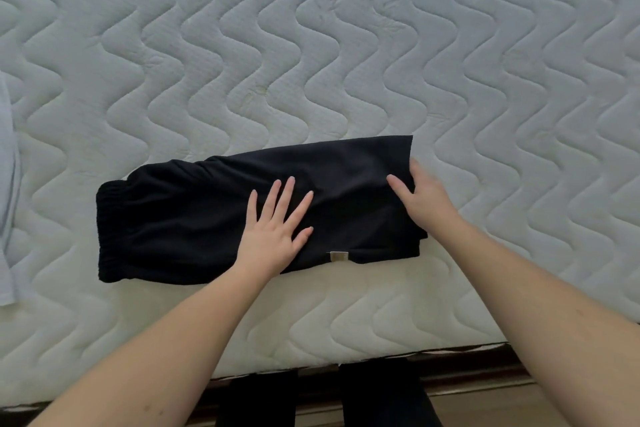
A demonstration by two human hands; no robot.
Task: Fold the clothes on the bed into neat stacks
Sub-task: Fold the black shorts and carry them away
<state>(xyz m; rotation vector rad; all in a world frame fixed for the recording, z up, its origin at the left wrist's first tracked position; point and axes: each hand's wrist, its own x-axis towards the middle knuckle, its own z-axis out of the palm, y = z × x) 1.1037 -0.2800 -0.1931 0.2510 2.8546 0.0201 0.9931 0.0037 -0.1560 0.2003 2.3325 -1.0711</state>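
Note:
A black garment (194, 218) with an elastic waistband at its left end lies folded into a long strip near the front edge of the white quilted mattress (346, 45). A small pale label (338, 256) shows on its front edge. My left hand (277, 229) presses flat on the middle of the garment with its fingers spread. At the right end, my right hand (426, 198) grips the garment: its thumb lies on top of the cloth and its fingers wrap the edge, mostly hidden.
A light blue piece of clothing (7, 191) lies at the left edge of the mattress, partly out of view. The mattress front edge and dark wooden bed frame (467, 367) run along the bottom, where my dark-clad legs (381, 399) stand.

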